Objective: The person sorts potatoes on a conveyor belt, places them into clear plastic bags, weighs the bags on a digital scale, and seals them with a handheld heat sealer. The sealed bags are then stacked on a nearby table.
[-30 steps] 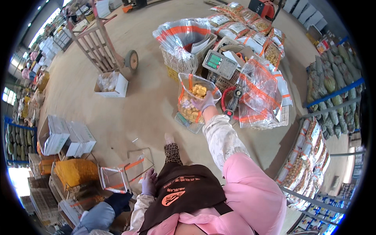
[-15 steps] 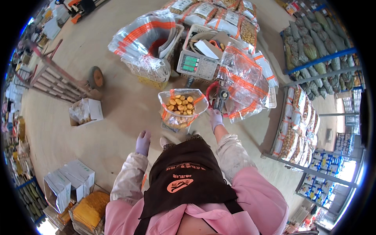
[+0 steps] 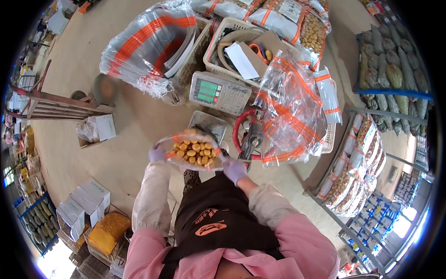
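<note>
My left hand (image 3: 156,153), in a pale purple glove, grips the left edge of an open clear bag of potatoes (image 3: 195,154). My right hand (image 3: 235,169), gloved the same, grips its right edge. The bag is held low in front of my dark apron, just nearer me than the metal scale platform (image 3: 206,120). The scale's display unit (image 3: 220,93) with a green-lit screen stands beyond it. A red-and-black device with a curved handle (image 3: 253,138) lies right of the bag. Loose clear bags with orange stripes (image 3: 290,116) spread beside that device.
Crates hold stacked empty bags (image 3: 144,46) and odds and ends (image 3: 239,53). Filled potato bags (image 3: 278,14) lie behind. A hand truck (image 3: 60,107) and box (image 3: 104,126) stand left, cartons (image 3: 88,202) and yellow sacks (image 3: 109,232) lower left, racks of bagged produce (image 3: 353,162) right.
Both hands have taken hold of the bag's edges; half a second ago it stood on the platform with my left hand apart. It has moved toward me, uncovering the platform.
</note>
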`<action>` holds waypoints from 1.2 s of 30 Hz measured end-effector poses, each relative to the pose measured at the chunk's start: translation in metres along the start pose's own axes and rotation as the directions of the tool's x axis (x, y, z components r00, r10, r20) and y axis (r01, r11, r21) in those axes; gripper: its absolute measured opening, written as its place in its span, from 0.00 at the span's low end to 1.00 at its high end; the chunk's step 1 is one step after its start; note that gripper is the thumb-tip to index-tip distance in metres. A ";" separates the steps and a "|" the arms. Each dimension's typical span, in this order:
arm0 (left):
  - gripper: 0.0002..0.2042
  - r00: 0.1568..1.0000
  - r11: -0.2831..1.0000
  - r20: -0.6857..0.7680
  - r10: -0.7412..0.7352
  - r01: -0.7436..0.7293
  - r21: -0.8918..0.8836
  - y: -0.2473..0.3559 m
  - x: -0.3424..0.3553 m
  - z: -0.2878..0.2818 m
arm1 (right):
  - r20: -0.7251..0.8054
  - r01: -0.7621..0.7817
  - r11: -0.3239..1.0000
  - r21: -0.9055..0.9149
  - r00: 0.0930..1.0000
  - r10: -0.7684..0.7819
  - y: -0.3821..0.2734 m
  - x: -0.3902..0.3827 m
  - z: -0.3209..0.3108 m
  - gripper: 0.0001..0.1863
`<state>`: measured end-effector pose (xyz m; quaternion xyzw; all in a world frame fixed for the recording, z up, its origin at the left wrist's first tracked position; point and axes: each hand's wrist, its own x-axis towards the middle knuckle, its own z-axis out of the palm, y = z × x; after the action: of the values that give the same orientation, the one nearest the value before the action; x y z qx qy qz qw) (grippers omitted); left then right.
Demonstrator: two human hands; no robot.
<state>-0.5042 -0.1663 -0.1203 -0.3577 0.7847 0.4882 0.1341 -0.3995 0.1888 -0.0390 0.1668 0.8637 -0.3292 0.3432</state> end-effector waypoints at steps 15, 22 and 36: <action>0.17 0.989 0.991 0.064 -0.134 0.135 -0.020 0.050 -0.102 -0.024 | -0.006 0.117 0.566 -0.816 0.978 -0.210 -0.026 0.324 -0.254 0.29; 0.16 0.986 0.987 0.111 -0.125 0.135 -0.085 0.054 -0.101 -0.021 | -0.598 0.158 0.987 -0.039 0.788 -0.150 -0.007 0.243 -0.294 0.13; 0.17 0.919 0.950 0.375 -0.119 0.215 -0.226 0.030 -0.021 -0.035 | -0.097 -0.112 0.879 0.463 0.980 0.176 -0.053 0.043 0.044 0.18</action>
<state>-0.5056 -0.1794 -0.0716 -0.3439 0.6417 0.6313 0.2673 -0.4358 0.1230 -0.0693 0.3285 0.7690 -0.4837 0.2585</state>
